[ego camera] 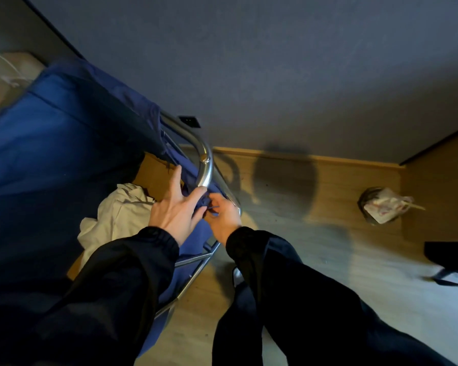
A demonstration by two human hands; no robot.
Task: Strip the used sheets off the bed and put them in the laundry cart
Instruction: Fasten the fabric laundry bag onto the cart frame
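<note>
Head view: both hands are working at the laundry cart (193,258) corner, under its metal rail (205,165).
Left hand (175,207): fingers are lying spread on the blue bag (64,133), gripping nothing.
Right hand (224,215): curled fingers are pinching a fold of the blue bag.
White sheet (117,215): lying crumpled inside the cart.
Risk: a too hard pull may be slipping the bag off the rail, spilling the sheet.

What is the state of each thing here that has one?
white sheet: crumpled, lying in the cart
laundry cart: standing, blue bag hung on its metal frame
left hand: fingers spread, resting on the bag's edge
right hand: pinching the bag's fabric
bin: on the floor, crumpled plastic inside
</note>
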